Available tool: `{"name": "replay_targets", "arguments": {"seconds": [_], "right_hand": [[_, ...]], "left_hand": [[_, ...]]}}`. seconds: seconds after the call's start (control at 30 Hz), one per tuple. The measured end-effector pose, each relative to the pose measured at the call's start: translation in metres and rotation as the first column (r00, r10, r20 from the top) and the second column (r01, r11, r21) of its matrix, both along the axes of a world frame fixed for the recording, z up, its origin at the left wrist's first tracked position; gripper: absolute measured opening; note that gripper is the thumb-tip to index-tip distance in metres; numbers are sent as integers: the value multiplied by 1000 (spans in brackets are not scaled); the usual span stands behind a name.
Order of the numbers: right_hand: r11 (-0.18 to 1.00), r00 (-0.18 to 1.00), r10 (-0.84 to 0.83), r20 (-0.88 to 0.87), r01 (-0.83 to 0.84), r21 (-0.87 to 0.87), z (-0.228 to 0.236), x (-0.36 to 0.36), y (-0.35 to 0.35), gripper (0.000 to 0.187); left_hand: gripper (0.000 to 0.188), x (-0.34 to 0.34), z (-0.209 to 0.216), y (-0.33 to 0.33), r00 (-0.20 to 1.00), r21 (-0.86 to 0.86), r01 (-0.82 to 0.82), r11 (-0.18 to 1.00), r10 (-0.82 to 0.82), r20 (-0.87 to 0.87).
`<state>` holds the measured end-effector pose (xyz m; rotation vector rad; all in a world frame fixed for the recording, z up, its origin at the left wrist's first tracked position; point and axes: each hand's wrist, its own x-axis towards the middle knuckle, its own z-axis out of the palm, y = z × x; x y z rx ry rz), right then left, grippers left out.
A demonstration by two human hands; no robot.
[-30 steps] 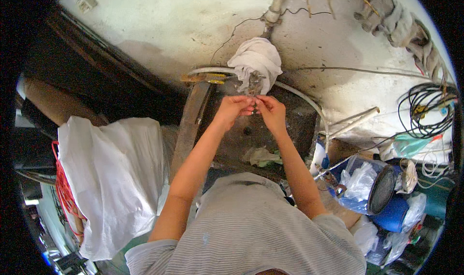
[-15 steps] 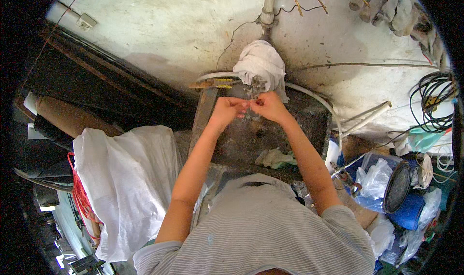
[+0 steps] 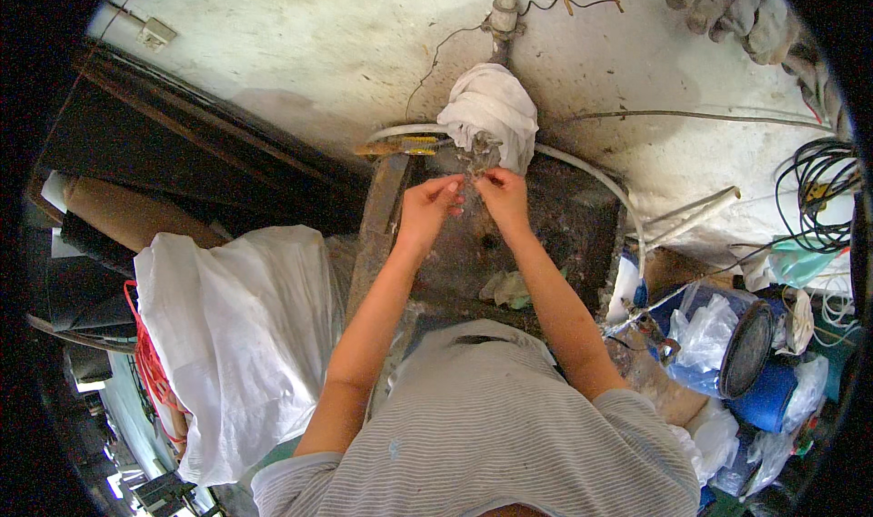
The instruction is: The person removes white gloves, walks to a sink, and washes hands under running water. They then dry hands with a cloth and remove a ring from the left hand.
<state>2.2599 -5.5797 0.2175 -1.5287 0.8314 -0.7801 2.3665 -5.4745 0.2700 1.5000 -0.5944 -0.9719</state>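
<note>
Apparently you were midway, white cloth (image 3: 493,108) already bundled just above your curled left hand (image 3: 426,211) and right hand (image 3: 503,201), though whether they grasped anything couldn't be told.

The left hand (image 3: 426,211) and right hand (image 3: 505,200), touching earlier, now show a small gap between them. The right hand, aimed toward ten o'clock before, now points nearer eleven.
</note>
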Motion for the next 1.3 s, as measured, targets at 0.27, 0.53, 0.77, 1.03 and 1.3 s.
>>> {"name": "replay_targets", "arguments": {"seconds": [0.27, 0.53, 0.77, 1.03, 1.3], "right_hand": [[953, 950, 223, 220, -260, 157, 20, -19, 5, 16], [977, 979, 188, 80, -195, 90, 18, -20, -6, 14], [987, 991, 135, -2, -135, 83, 13, -13, -9, 16], [977, 990, 129, -61, -137, -161, 28, -14, 2, 17], [967, 966, 254, 44, -253, -39, 20, -16, -3, 17]], "left_hand": [[19, 4, -4, -1, 980, 26, 46, 999, -40, -195], [18, -4, 1, -4, 989, -10, 52, 999, -52, -139], [15, -9, 2, -2, 995, -39, 54, 998, -50, 92], [18, -5, 10, 2, 996, 27, 60, 998, -62, 62], [20, 8, 7, 2, 980, 46, 107, 993, -98, -173]]}}
